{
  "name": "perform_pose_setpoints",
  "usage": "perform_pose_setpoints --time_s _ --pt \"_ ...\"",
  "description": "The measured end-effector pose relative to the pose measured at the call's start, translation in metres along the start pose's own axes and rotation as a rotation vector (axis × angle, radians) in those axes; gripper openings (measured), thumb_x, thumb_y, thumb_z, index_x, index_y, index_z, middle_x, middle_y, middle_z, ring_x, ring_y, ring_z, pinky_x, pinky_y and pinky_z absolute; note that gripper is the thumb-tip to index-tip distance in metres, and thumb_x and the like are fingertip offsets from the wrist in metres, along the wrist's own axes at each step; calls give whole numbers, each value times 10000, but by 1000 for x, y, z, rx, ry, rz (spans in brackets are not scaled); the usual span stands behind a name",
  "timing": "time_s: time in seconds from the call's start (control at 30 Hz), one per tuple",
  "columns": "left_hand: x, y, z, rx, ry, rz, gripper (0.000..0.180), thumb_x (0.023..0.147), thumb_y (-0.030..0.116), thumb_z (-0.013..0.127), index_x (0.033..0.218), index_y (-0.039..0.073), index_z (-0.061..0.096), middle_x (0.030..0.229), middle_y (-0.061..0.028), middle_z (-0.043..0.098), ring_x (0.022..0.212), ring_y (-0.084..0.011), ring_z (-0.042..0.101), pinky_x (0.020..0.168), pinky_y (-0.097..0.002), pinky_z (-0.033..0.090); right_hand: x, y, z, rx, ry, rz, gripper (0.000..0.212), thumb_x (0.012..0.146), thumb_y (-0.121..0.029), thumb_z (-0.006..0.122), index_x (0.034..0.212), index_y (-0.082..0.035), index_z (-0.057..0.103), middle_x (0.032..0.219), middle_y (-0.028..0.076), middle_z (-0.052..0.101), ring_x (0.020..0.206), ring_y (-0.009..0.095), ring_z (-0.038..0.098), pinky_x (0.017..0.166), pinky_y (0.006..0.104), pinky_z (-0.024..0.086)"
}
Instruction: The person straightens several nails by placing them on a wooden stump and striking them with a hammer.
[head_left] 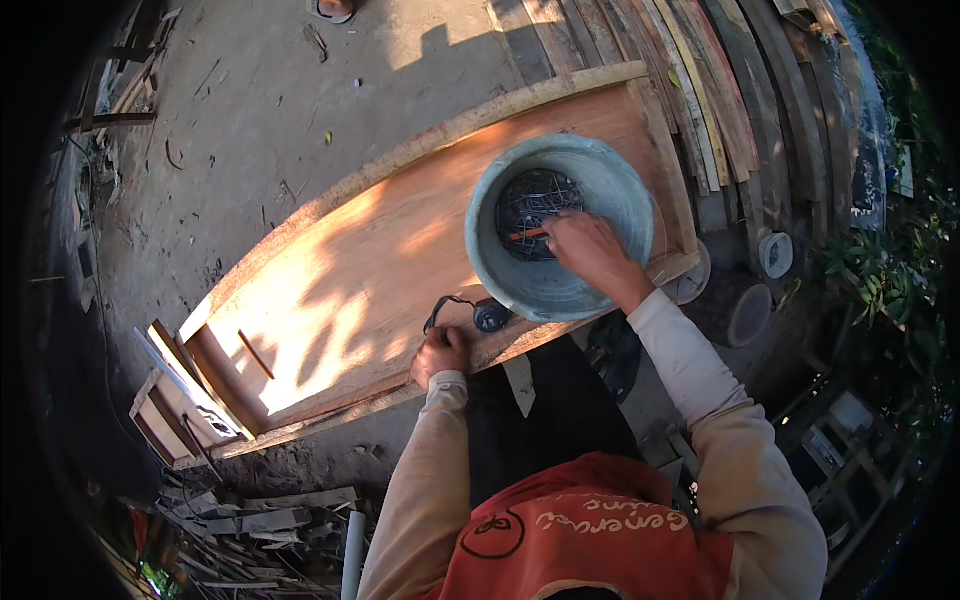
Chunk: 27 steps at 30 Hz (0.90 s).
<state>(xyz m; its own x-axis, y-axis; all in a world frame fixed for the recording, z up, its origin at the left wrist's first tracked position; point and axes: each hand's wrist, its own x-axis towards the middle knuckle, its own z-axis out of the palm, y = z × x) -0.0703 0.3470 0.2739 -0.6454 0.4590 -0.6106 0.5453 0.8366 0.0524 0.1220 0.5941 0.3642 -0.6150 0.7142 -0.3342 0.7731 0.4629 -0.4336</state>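
Observation:
A grey-blue bucket (pixel 622 185) stands on a shallow wooden tray-like panel (pixel 420 235) with raised edge strips. Loose nails (pixel 545 188) lie in the bottom of the bucket. My right hand (pixel 588 248) reaches over the bucket's near rim, fingers closed on a thin orange stick (pixel 526 235), perhaps a pencil, held above the nails. At the panel's near edge strip rests my left hand (pixel 440 356), fingers curled; what is in them, if anything, is hidden. Just beyond it lies a round black tape measure (pixel 490 315) with a dark strap, against the bucket's foot.
Long wooden planks (pixel 735 90) lie side by side at the far right. A short thin stick (pixel 256 355) lies at the panel's left end, beside a small wooden frame (pixel 180 410). Scrap wood (pixel 265 530) is heaped at the near left. Small tubs (pixel 748 315) stand right of the panel.

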Motion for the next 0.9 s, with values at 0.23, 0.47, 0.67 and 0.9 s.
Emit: perform_pose_setpoints --time_s 0.23,0.47,0.67,0.9 --pt "4 -6 -4 -69 -30 -20 326 865 472 567 971 202 716 932 -141 743 895 -372 709 813 -494 554 29 15 61 -268 -72 -149 190 912 -158 549 876 -57 706 823 168 711 745 339 712 710 483 550" --pt "5 -16 3 -38 -15 -4 349 861 501 576 998 210 710 932 -139 744 903 -365 711 809 -489 554 28 13 13 384 -116 67 198 899 -195 680 828 -11 661 807 122 689 705 246 671 647 375 513" --pt "6 -16 3 -66 -15 1 381 856 523 568 975 185 699 919 -152 740 901 -369 709 802 -494 552 -1 -10 -15 1383 -49 658 286 966 -331 657 902 -56 616 704 -45 512 505 59 435 438 256 370" --pt "2 -1 -18 -21 -148 -35 425 881 550 514 1076 235 722 1040 -146 736 1018 -370 689 899 -484 530 -21 -23 -9 1822 195 706 234 1009 -315 601 925 -98 577 684 -58 444 486 31 353 418 216 278"
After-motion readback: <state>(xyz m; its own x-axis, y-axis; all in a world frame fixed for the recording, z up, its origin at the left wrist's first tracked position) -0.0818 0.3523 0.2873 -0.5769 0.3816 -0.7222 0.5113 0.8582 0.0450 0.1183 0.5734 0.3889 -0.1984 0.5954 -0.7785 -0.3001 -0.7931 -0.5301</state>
